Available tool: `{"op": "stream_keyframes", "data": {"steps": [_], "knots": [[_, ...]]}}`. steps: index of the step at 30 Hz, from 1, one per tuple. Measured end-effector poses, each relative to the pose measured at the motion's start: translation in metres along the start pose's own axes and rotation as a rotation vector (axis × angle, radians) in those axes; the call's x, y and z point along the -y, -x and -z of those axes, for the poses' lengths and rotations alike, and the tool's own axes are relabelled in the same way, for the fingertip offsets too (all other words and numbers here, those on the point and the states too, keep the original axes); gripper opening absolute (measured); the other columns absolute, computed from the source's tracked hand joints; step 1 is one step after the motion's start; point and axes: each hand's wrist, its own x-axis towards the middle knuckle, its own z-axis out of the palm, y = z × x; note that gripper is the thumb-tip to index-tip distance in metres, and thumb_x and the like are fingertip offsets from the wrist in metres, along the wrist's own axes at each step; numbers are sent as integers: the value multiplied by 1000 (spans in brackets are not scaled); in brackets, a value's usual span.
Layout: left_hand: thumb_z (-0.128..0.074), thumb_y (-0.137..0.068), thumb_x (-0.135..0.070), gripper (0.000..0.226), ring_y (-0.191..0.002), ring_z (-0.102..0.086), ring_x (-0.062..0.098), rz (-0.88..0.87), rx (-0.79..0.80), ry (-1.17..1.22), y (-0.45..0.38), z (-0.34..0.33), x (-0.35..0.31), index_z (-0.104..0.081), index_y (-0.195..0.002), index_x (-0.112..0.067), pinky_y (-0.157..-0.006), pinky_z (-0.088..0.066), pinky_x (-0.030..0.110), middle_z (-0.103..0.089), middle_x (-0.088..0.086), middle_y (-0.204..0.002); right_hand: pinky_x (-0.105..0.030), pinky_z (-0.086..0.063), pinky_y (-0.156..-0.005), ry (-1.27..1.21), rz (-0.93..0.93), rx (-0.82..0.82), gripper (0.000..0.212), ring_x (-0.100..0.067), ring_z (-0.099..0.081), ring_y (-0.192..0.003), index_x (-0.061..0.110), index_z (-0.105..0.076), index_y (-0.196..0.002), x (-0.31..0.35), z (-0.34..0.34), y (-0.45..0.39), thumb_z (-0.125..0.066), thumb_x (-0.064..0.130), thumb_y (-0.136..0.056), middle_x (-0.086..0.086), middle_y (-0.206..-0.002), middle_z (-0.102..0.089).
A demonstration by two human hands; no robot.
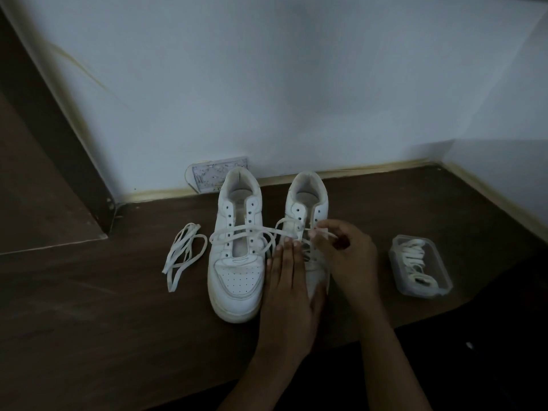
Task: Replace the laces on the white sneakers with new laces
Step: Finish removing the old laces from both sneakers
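The left hand (286,280) covers most of the right sneaker's (308,209) toe. A card (207,175) behind the left sneaker (237,256) is partly hidden, its print illegible.

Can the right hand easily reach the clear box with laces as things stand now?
Probably yes: the clear box sits beside the right hand with bare floor between, though that hand now pinches a lace.

You're looking at a dim, underexposed frame with a cool bluish cast. The pale wall (296,84) is the brightest area, fading to grey toward the corners. The dark wooden floor (89,321) swallows detail, and the lower right sinks to near black. Shadows are soft and weak, so the light source is perhaps diffuse and overhead. Wide-angle distortion bows the skirting lines near the edges. Fine detail looks soft and slightly noisy.
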Motion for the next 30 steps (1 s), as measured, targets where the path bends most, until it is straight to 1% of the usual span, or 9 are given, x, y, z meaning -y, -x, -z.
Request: {"op": "stream_keyframes", "data": {"steps": [6, 11, 12, 14, 17, 20, 23, 27, 30], "knots": [[-35, -97, -47, 70, -150, -14, 19, -12, -17, -20, 0, -2, 2, -20, -154, -8, -119, -8, 33, -17, 7, -162, -13, -46, -71, 143, 119, -124, 24, 3, -55, -86, 40, -59, -80, -5, -9, 2, -72, 20, -82, 16, -101, -51], [-30, -97, -50, 72, -150, -3, 12, -7, -8, -29, 0, 1, -1, -14, -155, -12, -121, -3, 28, -9, 2, -163, 0, -36, -77, -48, 32, -477, 5, 12, -48, -85, 17, -64, -89, -14, 4, -8, -63, 12, -90, 1, -110, -46], [-28, -97, -52, 72, -150, 0, 11, -4, -4, -36, 0, 2, -1, -11, -156, -13, -121, 0, 27, -7, 1, -164, -4, -39, -81, -82, 2, -504, 5, 8, -50, -86, 18, -62, -89, -16, 7, -9, -63, 13, -90, 0, -111, -46], [-29, -97, -53, 73, -150, 0, 11, -5, -2, -76, 0, 4, -1, -11, -156, -13, -121, 2, 26, -7, 1, -163, -27, -48, -89, -77, 23, -505, 7, -7, -54, -93, 22, -61, -92, -19, 10, -10, -64, 17, -90, 1, -112, -47], [-40, -97, -48, 72, -150, -8, 15, -47, -6, -148, -2, 5, 1, -21, -154, -9, -122, -4, 32, -16, 7, -162, -45, -43, -96, 133, 187, -425, 19, -19, -50, -111, 30, -64, -106, -17, 6, -5, -62, 39, -90, 4, -118, -49], [-45, -96, -47, 72, -149, -15, 18, -71, -23, -139, -3, 3, 3, -25, -152, -6, -122, -8, 33, -22, 9, -160, -39, -27, -101, 423, 227, -227, 27, -22, -40, -124, 35, -66, -109, -15, -2, -1, -59, 50, -87, 4, -131, -48], [-41, -95, -48, 72, -149, -18, 18, -61, -25, -104, -2, 2, 4, -28, -151, -6, -121, -8, 30, -24, 9, -159, -35, -22, -98, 505, 197, -179, 21, -23, -36, -125, 33, -67, -106, -13, -11, 3, -64, 42, -88, 3, -132, -49], [-38, -96, -50, 72, -149, -17, 16, -56, -30, -65, -3, 2, 3, -26, -152, -7, -121, -10, 30, -23, 8, -160, -40, -27, -97, 527, 193, -266, 13, -31, -40, -122, 23, -65, -100, -18, -10, 0, -66, 21, -87, -3, -127, -51], [-36, -97, -51, 71, -150, -9, 12, -52, -20, -44, -2, 4, 2, -20, -154, -11, -122, -8, 28, -16, 4, -162, -49, -30, -100, 418, -22, -493, 11, -40, -42, -120, 16, -61, -100, -28, 13, -10, -58, 13, -90, -13, -129, -48]]}}
